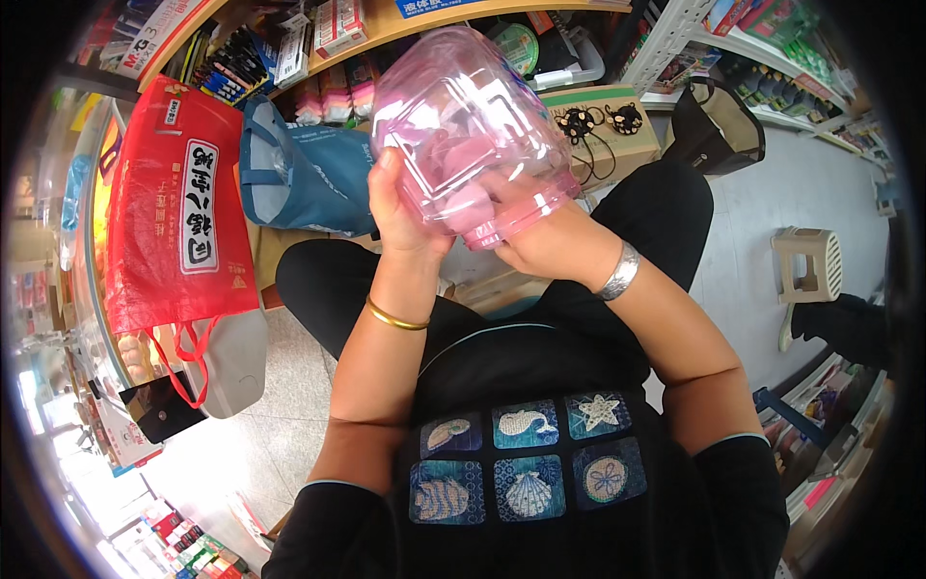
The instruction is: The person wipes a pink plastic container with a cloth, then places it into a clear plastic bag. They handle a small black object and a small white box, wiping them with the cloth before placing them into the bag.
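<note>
A large, clear pink plastic jar is tilted in front of me, its ridged neck turned down toward my lap. My left hand grips its left side, thumb up along the wall. My right hand is at the mouth, with the fingers reaching inside. Several pink pieces lie within the jar close to those fingers. Glare and the tinted wall blur them, so whether my right fingers hold one is unclear.
To the left stand a red carrier bag and a blue tote bag. Behind the jar is a cardboard box with black cords on it. On the right are a black bag, a beige plastic stool and another person's leg.
</note>
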`<state>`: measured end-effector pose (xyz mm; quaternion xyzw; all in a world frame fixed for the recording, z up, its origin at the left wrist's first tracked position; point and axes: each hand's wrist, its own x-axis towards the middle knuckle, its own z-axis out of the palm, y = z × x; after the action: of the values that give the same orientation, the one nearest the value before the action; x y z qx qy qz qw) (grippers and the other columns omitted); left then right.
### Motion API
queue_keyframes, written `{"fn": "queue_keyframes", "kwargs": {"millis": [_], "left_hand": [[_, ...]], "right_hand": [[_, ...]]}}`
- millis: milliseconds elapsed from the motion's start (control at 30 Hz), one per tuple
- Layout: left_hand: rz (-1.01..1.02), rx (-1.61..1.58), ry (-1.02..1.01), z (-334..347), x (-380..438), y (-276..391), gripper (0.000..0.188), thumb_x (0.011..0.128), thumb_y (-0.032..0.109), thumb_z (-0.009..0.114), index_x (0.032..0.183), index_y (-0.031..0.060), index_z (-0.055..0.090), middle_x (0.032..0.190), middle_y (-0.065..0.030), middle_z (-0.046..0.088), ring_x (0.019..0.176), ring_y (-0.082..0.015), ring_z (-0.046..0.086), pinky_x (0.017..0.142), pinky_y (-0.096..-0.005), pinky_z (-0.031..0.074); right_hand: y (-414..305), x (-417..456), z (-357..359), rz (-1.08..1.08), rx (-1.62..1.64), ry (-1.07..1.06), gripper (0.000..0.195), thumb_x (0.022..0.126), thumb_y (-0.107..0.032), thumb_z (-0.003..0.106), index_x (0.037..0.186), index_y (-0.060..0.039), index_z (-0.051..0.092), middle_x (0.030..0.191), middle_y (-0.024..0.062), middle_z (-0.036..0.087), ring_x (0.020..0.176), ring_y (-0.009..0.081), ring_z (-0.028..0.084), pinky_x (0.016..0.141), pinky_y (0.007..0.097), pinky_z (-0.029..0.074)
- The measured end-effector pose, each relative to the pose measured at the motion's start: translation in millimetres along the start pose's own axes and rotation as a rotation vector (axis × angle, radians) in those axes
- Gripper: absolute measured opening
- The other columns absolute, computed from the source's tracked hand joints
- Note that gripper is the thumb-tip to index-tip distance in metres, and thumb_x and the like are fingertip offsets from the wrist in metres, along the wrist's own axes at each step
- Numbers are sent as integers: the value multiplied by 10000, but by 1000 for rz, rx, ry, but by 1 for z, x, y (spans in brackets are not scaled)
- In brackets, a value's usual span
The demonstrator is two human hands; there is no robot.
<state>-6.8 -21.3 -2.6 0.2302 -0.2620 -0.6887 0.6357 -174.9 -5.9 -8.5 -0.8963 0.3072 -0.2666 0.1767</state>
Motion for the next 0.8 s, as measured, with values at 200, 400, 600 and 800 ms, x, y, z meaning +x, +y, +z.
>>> {"fn": "queue_keyframes", "kwargs": {"millis": [200,400,600,800], "left_hand": [[-14,66,46,3,-4,-2,706,844,508,593,1346,32,454,1241,-142,587,1102,-313,596,964,-454,483],[-97,4,106,2,-2,-4,786,813,584,582,1374,56,426,1257,-150,566,1100,-314,583,930,-441,488],[-117,47,-6,6,-10,-3,710,851,479,581,1397,59,408,1312,-134,528,1134,-297,572,959,-444,482],[-254,54,67,2,-3,-2,598,937,469,501,1332,21,462,1252,-169,581,1134,-289,577,992,-429,457]], "right_hand": [[-13,-2,-2,312,864,-46,492,753,-78,676,1221,-7,540,1195,120,560,1079,255,556,934,355,442],[-20,-7,20,241,987,96,439,781,-174,697,1184,-49,574,1077,122,619,986,277,579,883,372,462],[0,-10,25,47,164,7,291,766,-184,695,1042,-111,634,1141,143,562,1011,385,535,851,455,471],[-3,-3,40,5,98,240,214,780,-149,656,964,-59,594,998,134,578,895,351,567,796,433,476]]}}
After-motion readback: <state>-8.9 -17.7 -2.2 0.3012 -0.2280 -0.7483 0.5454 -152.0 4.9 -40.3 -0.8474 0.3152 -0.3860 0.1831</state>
